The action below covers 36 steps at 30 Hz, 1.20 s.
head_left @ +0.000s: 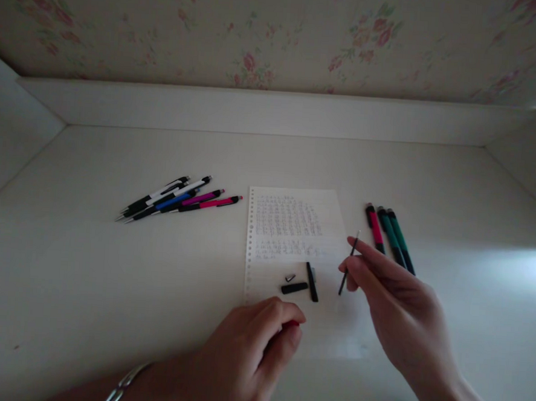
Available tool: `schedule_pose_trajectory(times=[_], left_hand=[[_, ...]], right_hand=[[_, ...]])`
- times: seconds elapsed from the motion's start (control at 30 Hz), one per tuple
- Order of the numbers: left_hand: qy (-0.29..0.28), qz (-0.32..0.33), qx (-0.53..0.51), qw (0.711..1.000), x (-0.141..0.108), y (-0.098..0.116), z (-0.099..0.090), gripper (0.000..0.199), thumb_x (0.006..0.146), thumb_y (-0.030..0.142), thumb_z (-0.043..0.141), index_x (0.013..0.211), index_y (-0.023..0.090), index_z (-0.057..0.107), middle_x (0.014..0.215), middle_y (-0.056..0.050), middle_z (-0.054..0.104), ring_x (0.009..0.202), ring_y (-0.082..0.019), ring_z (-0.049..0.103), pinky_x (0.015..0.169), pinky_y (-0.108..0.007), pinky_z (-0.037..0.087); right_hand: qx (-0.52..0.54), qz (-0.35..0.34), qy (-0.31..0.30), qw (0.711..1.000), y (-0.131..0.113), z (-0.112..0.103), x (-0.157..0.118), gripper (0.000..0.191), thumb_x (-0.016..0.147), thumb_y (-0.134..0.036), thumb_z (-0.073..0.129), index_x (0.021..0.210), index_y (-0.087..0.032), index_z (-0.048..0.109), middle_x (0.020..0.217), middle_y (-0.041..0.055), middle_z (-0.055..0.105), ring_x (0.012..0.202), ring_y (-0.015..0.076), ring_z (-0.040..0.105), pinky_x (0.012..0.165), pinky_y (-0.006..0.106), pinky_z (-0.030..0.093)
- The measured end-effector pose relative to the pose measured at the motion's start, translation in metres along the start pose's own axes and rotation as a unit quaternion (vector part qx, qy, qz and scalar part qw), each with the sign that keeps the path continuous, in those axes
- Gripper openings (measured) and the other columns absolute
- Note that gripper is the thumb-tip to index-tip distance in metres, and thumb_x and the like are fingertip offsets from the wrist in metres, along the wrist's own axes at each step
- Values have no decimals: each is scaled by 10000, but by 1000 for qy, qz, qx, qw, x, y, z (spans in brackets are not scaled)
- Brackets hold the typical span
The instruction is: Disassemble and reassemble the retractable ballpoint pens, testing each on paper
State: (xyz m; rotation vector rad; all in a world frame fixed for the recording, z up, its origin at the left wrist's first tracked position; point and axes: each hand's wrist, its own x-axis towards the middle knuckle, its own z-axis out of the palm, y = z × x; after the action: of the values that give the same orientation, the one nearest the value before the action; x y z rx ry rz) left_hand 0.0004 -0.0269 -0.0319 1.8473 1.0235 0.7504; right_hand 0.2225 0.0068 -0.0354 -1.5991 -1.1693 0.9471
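Observation:
Between the thumb and fingers of my right hand (398,305) is a thin dark pen refill (348,263), tilted over the right side of a written sheet of paper (291,193). My left hand (259,345) is closed around a small red piece (290,324), mostly hidden by the fingers, near the sheet's lower part. Just beyond the left fingers, a black pen part (294,288) lies on the paper beside a longer black part (312,282). A small metallic tip (290,278) rests next to them.
Several pens (172,201) in white, blue, purple and pink lie fanned out left of the paper. To its right are a red pen (375,227) and two green pens (395,235). The white desk (108,287) meets a raised back edge (273,113) below floral wallpaper.

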Motion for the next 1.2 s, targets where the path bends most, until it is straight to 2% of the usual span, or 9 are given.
schedule_pose_trajectory(times=[0.23,0.47,0.6,0.67,0.73,0.83,1.0,1.13,1.2], left_hand=[[2,30,-16,999,0,-4,1,169,1023,153,488,1134,183,611,920,-35,698,811,-145,667,776,-237,542],[-3,34,0,999,1,-1,1,290,1016,145,515,1285,162,623,1017,-73,708,912,-170,687,873,-274,579],[-10,45,24,999,-2,-4,3,452,971,103,558,1421,142,544,1188,-117,690,1095,-194,672,1000,-287,565],[-1,71,27,997,-4,-7,5,494,978,79,538,1465,156,495,1282,-128,671,1199,-196,642,1068,-292,531],[12,82,16,996,-5,-10,7,524,997,83,525,1502,189,433,1318,-118,674,1220,-190,645,1080,-301,527],[17,25,-32,999,-5,-12,8,507,991,139,588,1463,236,431,1232,-78,728,1092,-181,716,976,-290,591],[-7,-62,-99,993,-5,-8,6,239,958,179,641,1169,250,554,1008,-16,757,886,-150,737,777,-233,613],[22,-73,-49,996,-10,-5,2,330,937,275,683,1233,281,539,967,-14,729,780,-151,704,663,-230,605],[37,-61,-27,997,-13,-5,0,342,965,308,649,1282,312,520,1026,-23,727,829,-160,710,684,-236,611]], right_hand=[[-223,-115,-73,965,3,7,-3,288,927,-350,629,1111,-193,784,860,45,794,669,176,733,589,266,596],[-245,-148,-72,955,7,8,-2,230,943,-334,628,1021,-190,790,892,51,808,680,180,748,620,268,606],[-205,-148,-82,964,-2,6,-6,211,962,-331,610,931,-210,781,877,39,800,698,166,728,578,234,562],[-164,-124,-139,969,-9,5,-9,217,970,-344,609,914,-215,774,809,21,781,661,150,699,570,224,541],[-120,-84,-238,960,-17,6,-13,226,978,-365,605,958,-217,775,758,10,760,625,143,675,545,220,520],[-66,-29,-333,940,-25,8,-17,228,972,-375,621,1013,-212,774,806,26,773,690,158,704,600,230,539],[-23,32,-338,940,-25,10,-19,212,945,-367,660,891,-194,770,736,26,735,648,147,666,563,224,508],[96,133,-295,941,-16,6,-15,213,900,-393,730,885,-183,766,659,11,706,590,121,628,566,215,523],[158,179,-279,930,-12,5,-12,214,878,-391,766,907,-180,772,666,18,725,594,120,641,584,219,541]])
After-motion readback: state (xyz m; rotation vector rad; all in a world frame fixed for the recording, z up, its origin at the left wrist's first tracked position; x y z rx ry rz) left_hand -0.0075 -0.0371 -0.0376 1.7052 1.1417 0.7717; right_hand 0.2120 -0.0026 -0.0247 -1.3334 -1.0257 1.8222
